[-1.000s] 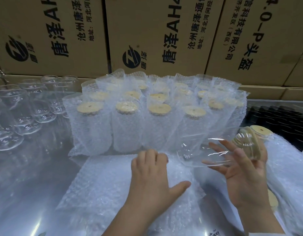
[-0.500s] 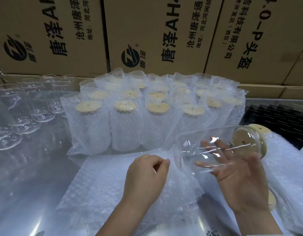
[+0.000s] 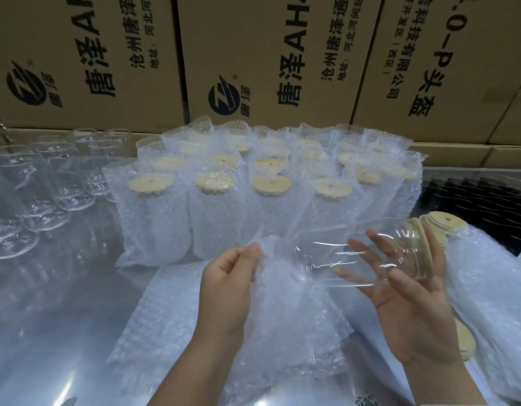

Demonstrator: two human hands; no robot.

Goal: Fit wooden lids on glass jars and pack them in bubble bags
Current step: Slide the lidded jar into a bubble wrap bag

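Left hand (image 3: 227, 285) has come off the flat bags. 1 s ago it lay palm-down; now thumb and fingers pinch the top edge of 1 bubble bag (image 3: 282, 303) and hold it lifted off the stack of bags (image 3: 171, 303). Right hand (image 3: 408, 303) is in about the same spot as before.

Right grip: the jar (image 3: 356, 253) lies on its side across spread fingers, with the thumb hooked over the lid end. It's a loose cradle, not a tight clamp. The wooden lid (image 3: 422, 253) is fitted on the jar and points right. The glass base points left, just beside the lifted bag edge. The jar body is outside the bag; can't tell if the base has reached the mouth.

Behind the hands, packed jars (image 3: 154, 215) stand upright in rows, each in its own bag, lids up. Empty jars (image 3: 33, 200) stand far left on the table (image 3: 48, 332). 1 loose lid (image 3: 442, 224) lies on bubble wrap just behind the right thumb. More lids (image 3: 465, 344) show low right, past the wrist. Cardboard boxes (image 3: 253, 54) with printed text line the back.
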